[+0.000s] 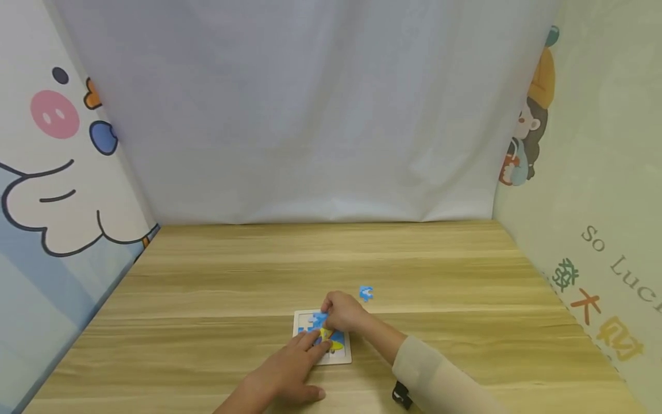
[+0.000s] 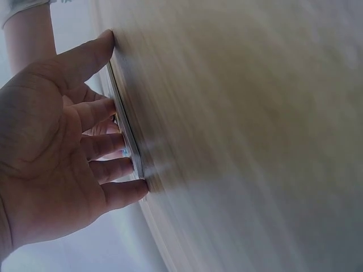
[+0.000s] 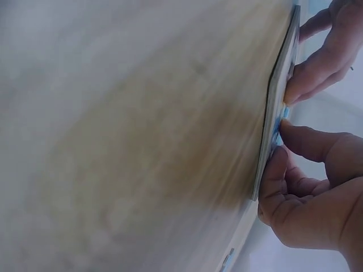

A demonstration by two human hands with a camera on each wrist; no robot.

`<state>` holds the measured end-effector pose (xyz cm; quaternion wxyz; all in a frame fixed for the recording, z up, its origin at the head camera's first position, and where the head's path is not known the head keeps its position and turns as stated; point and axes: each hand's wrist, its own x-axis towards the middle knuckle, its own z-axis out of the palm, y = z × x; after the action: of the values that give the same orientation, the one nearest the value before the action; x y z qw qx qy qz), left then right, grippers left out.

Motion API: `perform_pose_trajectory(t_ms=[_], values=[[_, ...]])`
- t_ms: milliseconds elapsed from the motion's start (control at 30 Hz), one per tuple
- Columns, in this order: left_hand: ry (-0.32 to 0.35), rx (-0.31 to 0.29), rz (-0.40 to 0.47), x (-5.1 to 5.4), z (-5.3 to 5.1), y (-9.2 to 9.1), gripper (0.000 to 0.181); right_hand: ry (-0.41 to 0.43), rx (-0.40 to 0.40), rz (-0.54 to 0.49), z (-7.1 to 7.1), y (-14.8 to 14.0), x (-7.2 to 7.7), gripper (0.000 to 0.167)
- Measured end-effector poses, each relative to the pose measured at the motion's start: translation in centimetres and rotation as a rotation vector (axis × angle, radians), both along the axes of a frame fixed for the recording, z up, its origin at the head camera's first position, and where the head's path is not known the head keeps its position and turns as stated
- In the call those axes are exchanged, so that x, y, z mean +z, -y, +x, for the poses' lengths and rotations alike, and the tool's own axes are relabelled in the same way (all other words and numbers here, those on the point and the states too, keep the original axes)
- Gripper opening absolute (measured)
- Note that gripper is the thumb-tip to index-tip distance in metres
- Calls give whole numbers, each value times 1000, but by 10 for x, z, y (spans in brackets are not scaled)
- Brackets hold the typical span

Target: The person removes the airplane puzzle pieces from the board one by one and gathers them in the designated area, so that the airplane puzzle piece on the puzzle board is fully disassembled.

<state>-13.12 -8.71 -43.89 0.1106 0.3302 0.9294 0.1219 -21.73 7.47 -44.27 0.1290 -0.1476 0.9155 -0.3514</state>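
One plain grey-white curtain (image 1: pixel 310 109) hangs across the back, down to the tabletop's far edge. Two printed walls flank it: the left wall (image 1: pixel 31 322) carries a white cartoon character with a pink snout; the right wall (image 1: pixel 610 149), pale green, shows a cartoon figure, partly cut-off English lettering and three Chinese characters. Between them lies one wood-grain tabletop (image 1: pixel 207 276).

Two hands are at work. One pale sleeve (image 1: pixel 445 374) covers the right forearm. The left hand (image 1: pixel 289 368) lies spread, its fingers nearly straight and fingertips resting on the puzzle, gripping nothing. The right hand (image 1: pixel 345 312) has bent fingers, with thumb and forefinger close together over blue; whether it pinches a piece cannot be told.

The one jigsaw puzzle (image 1: pixel 347 355) lies in a pale square frame, midway between the tabletop's left and right edges, well short of the far edge. Its picture is blue and yellow, with a pale patch at the far left corner; the hands hide too much to count its pieces. One black object (image 1: pixel 400 395) shows beside the sleeve. One loose blue-and-white puzzle piece (image 1: pixel 366 293) lies beyond the frame, to its right.
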Motion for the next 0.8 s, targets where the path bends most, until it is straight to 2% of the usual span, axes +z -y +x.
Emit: perform_pose_trajectory(t_ms=[233,567,800], values=[[29,9,-4,1,0,-1,78,29,-15,-99,-1,-2,0,23],[49,22,-11,0,0,0,78,37,-18,-98,0,-1,-2,21],[36,19,-15,0,0,-1,78,20,30,-86,-1,-6,1,17]])
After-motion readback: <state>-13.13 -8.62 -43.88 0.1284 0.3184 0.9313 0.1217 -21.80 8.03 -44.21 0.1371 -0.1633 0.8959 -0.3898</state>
